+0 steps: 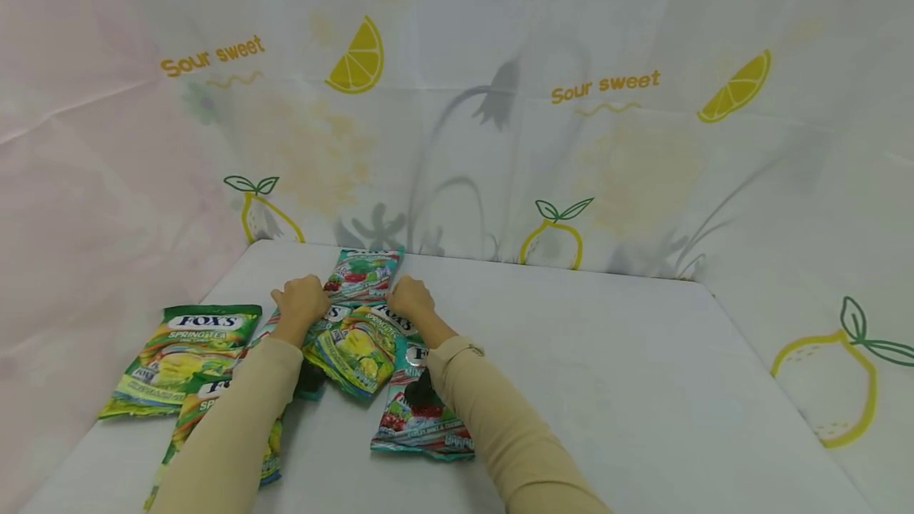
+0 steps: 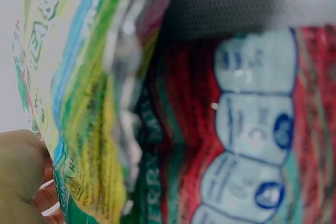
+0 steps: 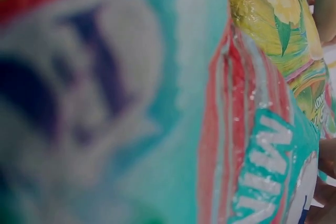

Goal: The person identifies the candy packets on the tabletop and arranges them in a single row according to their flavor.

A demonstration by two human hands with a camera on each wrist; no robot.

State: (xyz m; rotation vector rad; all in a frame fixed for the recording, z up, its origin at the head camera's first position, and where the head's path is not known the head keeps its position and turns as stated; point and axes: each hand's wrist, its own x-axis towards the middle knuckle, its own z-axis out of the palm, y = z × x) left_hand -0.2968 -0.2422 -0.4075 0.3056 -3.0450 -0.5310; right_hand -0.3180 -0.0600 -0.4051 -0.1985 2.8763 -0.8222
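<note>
Likely positioning middle yellow bag (image 1: 359, 347), my left hand (image 1: 301, 308) at its 10 o'clock, right hand (image 1: 414, 302) at 2. Can't tell what fingers hold; next move calls for firm grip.

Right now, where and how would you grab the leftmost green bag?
Likely best: pinch the leftmost green bag by its top left corner, coming from the person's left. It lies front up with that corner uncovered; its near right corner looks overlapped by the nearer green bag.

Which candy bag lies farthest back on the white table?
The teal bag whose top reaches the far edge of the table; all the others lie nearer the front.
</note>
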